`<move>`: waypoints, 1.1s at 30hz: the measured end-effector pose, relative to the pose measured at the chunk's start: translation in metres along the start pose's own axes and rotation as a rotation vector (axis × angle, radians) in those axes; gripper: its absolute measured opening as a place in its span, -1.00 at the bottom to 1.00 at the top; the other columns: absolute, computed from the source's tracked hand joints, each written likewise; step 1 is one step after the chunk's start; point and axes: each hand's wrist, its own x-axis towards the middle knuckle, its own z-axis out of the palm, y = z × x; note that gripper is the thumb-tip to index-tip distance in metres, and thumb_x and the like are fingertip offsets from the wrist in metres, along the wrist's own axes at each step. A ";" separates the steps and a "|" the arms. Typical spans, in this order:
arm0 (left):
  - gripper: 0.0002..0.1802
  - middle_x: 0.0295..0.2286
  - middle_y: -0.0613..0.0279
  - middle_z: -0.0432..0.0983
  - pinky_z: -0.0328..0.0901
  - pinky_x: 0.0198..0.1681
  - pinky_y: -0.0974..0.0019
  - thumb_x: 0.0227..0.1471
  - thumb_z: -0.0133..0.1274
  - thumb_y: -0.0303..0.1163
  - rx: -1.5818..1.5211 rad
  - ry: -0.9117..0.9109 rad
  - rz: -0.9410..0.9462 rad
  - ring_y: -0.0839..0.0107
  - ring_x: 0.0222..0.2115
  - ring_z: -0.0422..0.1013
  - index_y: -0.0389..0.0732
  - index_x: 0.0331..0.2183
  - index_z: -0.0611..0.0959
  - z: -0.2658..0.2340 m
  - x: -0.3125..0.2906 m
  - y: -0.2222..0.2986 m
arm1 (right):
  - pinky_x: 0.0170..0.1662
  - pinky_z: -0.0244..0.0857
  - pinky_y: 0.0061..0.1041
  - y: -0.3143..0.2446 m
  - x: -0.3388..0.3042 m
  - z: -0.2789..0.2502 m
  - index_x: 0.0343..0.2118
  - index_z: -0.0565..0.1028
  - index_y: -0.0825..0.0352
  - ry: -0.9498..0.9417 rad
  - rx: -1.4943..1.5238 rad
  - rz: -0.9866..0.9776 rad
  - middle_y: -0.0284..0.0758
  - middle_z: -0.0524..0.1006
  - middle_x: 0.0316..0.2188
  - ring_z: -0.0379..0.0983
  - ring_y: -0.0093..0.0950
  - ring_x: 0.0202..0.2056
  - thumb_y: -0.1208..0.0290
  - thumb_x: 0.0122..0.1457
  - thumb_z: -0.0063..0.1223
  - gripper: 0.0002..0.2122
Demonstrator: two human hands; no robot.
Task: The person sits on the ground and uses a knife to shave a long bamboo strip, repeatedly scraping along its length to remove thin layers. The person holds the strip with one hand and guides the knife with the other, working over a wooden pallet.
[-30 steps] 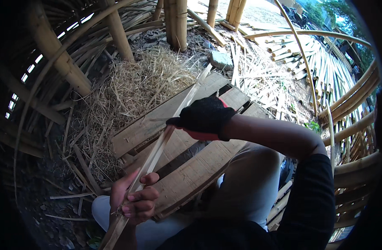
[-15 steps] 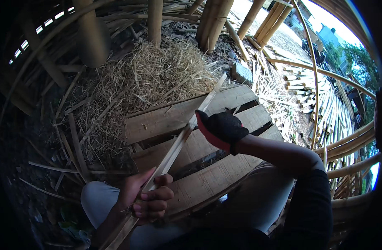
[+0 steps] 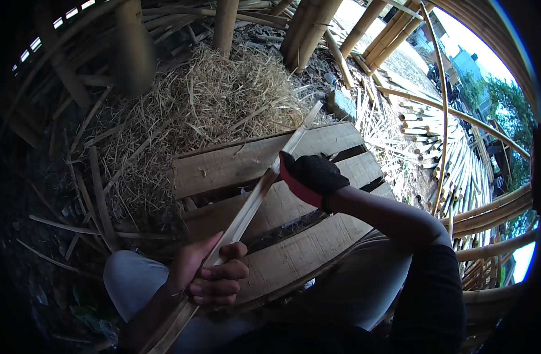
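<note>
A long pale bamboo strip (image 3: 247, 211) slants from my lap up across the wooden slat platform (image 3: 294, 256), its far end reaching past the top slat. My bare left hand (image 3: 214, 271) is wrapped around its lower part. In a black and red glove, my right hand (image 3: 309, 180) is closed against the strip farther up. The glove hides whatever is gripped inside it. Where the glove meets the strip, the wood looks darker and a little blurred.
A heap of dry shavings (image 3: 217, 100) lies beyond the platform, with loose strips (image 3: 99, 200) at left. A stone block (image 3: 341, 105) sits past the far right corner. Bamboo posts (image 3: 309, 32) stand behind, and cut bamboo poles (image 3: 453, 159) are stacked at right.
The view has shifted slightly. Both hands keep their places on the bamboo strip, with little visible movement along it.
</note>
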 end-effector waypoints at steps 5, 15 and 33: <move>-0.58 -0.69 0.42 0.23 0.16 -0.85 0.53 0.37 -0.39 0.04 0.019 -0.007 -0.012 0.62 -0.83 0.20 -0.05 -0.36 0.33 -0.002 -0.004 0.000 | -0.19 0.43 -0.18 -0.010 0.012 -0.013 -0.50 0.60 0.35 -0.029 0.064 0.057 -0.07 0.56 -0.58 0.56 -0.04 -0.45 -0.15 0.37 -0.43 -0.33; -0.60 -0.69 0.43 0.24 0.18 -0.82 0.53 0.36 -0.35 0.04 0.008 -0.032 -0.032 0.63 -0.82 0.23 -0.05 -0.35 0.33 0.001 0.001 0.002 | -0.20 0.36 -0.21 0.048 0.044 -0.018 -0.53 0.55 0.42 0.054 0.099 0.215 -0.01 0.54 -0.55 0.53 -0.06 -0.41 -0.17 0.36 -0.47 -0.28; -0.63 -0.67 0.41 0.19 0.13 -0.83 0.54 0.37 -0.38 0.04 0.032 -0.022 -0.044 0.60 -0.83 0.15 -0.01 -0.32 0.29 0.007 -0.001 -0.004 | -0.12 0.40 -0.21 0.107 0.066 -0.013 -0.47 0.59 0.39 0.185 -0.015 0.390 -0.08 0.60 -0.50 0.59 -0.11 -0.36 -0.22 0.33 -0.56 -0.24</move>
